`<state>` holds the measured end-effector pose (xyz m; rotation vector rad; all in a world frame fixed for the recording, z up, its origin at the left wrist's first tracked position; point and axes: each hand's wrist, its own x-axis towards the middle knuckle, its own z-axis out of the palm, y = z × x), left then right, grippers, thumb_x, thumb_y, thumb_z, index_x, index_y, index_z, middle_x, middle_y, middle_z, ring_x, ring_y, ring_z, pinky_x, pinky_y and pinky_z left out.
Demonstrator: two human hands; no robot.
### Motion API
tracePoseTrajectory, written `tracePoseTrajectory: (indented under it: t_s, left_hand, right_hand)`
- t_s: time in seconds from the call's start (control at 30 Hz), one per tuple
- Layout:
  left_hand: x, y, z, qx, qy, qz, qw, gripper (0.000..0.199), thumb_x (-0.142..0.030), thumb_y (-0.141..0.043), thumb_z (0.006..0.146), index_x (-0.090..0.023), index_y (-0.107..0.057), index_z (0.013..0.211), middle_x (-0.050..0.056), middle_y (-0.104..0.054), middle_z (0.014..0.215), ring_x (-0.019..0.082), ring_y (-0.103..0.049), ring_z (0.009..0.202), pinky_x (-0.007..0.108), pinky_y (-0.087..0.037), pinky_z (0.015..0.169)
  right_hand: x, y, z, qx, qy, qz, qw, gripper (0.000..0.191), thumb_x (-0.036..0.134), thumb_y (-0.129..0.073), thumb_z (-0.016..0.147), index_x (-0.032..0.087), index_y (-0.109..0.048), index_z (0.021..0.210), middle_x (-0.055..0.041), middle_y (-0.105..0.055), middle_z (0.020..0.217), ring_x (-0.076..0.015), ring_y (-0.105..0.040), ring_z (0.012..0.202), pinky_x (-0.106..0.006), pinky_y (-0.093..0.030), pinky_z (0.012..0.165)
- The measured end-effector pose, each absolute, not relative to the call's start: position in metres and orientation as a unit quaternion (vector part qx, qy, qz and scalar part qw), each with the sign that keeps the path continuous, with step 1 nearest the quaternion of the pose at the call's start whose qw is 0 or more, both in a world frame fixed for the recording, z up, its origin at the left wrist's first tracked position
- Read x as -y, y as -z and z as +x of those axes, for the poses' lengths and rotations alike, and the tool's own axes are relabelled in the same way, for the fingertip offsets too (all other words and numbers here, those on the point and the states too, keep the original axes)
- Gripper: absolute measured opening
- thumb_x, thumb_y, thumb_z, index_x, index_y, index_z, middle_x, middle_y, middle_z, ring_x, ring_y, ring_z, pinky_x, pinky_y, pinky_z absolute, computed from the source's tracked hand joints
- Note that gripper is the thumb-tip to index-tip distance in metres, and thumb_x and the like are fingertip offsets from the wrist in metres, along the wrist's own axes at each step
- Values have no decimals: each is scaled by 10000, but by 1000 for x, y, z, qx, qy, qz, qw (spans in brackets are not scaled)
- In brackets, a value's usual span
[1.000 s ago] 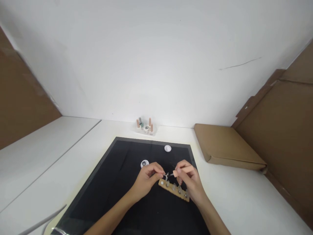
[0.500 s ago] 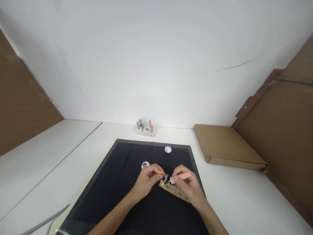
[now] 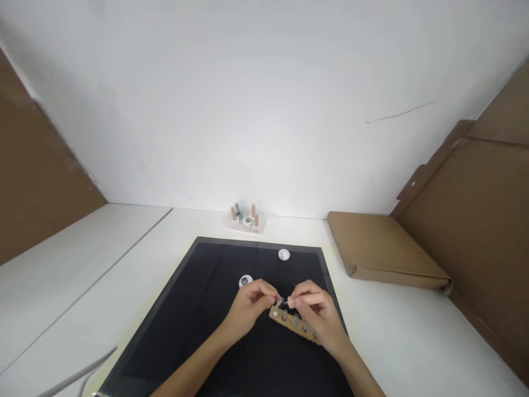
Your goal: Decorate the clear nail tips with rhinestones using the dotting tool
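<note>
- A grey nail tip [image 3: 280, 303] is pinched by the left hand [image 3: 249, 303], fingers closed, over a wooden stand [image 3: 290, 325].
- A pink brush [image 3: 291, 302] is gripped by the right hand [image 3: 320, 310], fingers closed, just beside the nail tip.
- The stand is placed on a black mat [image 3: 194, 309]; 1 white jar [image 3: 245, 280] is seen beyond the left hand.

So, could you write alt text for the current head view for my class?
The right hand holds a peach-handled nail polish brush beside a translucent nail tip apparently pinched by the left hand, above a wooden stand of more nail tips. On the black mat sit two small white dishes; behind is a clear tray of nail polish bottles.
</note>
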<state>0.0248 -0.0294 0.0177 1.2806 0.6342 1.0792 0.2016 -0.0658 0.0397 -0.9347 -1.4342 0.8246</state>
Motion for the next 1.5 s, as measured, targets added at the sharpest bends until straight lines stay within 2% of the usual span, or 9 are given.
tracePoseTrajectory:
  t_s: [0.17, 0.33, 0.47, 0.67, 0.87, 1.03, 1.2, 1.4, 1.5]
  left_hand:
    - [30, -17, 25, -283, -469, 546, 634, 316, -417, -770, 723, -138, -631, 671, 17, -644, 682, 117, -563, 611, 249, -443, 615]
    - [30, -17, 25, -287, -468, 538, 640, 326, -417, -777, 713, -132, -629, 655, 7, -628, 659, 103, -537, 593, 231, -419, 596]
    - [30, -17, 25, -290, -469, 532, 643, 321, -414, -774, 719, -131, -630, 670, 16, -640, 692, 99, -531, 597, 223, -408, 587]
    - [30, -16, 26, -284, -469, 530, 647, 336, -418, -777, 714, -132, -613, 649, -5, -603, 653, 88, -504, 578, 221, -398, 591]
    - [30, -14, 25, -281, -463, 531, 652, 328, -417, -766, 729, -133, -616, 664, -5, -601, 664, 81, -488, 569, 216, -383, 580]
    - [30, -14, 25, -276, -461, 533, 653, 322, -406, -769, 728, -132, -617, 653, 3, -603, 667, 92, -503, 587, 218, -378, 571]
    - [29, -15, 26, -278, -463, 528, 656, 323, -410, -764, 733, -131, -615, 668, 5, -608, 702, 75, -479, 560, 212, -371, 556]
    - [30, -15, 27, -272, -459, 531, 658, 334, -410, -767, 730, -131, -601, 653, 2, -597, 675, 79, -484, 556, 219, -382, 564]
    - [30, -15, 27, -271, -460, 532, 658, 336, -418, -764, 731, -134, -601, 657, 5, -604, 683, 79, -485, 555, 220, -385, 564]
  right_hand:
    - [66, -41, 204, 600, -329, -420, 597, 396, 430, -572, 884, 206, -723, 594, -52, -639, 738, -128, -585, 598, -250, -493, 558]
    - [68, -40, 201, 627, -327, -408, 578, 324, 429, -634, 838, 202, -753, 640, -49, -651, 684, -151, -618, 624, -253, -510, 565]
    - [67, -39, 202, 605, -301, -431, 599, 358, 391, -572, 893, 200, -735, 638, -47, -643, 712, -134, -603, 618, -238, -494, 551]
    - [70, -38, 197, 627, -296, -415, 589, 327, 397, -629, 844, 207, -741, 602, -49, -662, 668, -153, -628, 615, -248, -513, 559]
    - [66, -37, 200, 599, -278, -442, 607, 367, 367, -576, 890, 198, -726, 601, -52, -651, 705, -136, -616, 617, -229, -496, 543]
    - [68, -37, 195, 631, -292, -415, 587, 307, 390, -662, 816, 206, -739, 582, -40, -659, 650, -142, -625, 594, -230, -506, 546]
    - [66, -37, 197, 593, -278, -446, 611, 355, 354, -578, 888, 195, -719, 604, -40, -646, 690, -124, -596, 588, -224, -492, 535]
    - [69, -38, 195, 616, -290, -423, 598, 297, 351, -640, 836, 211, -739, 593, -36, -654, 653, -137, -620, 597, -225, -497, 543]
    - [67, -36, 197, 595, -281, -439, 611, 327, 327, -604, 867, 201, -713, 586, -36, -646, 674, -132, -616, 610, -226, -496, 553]
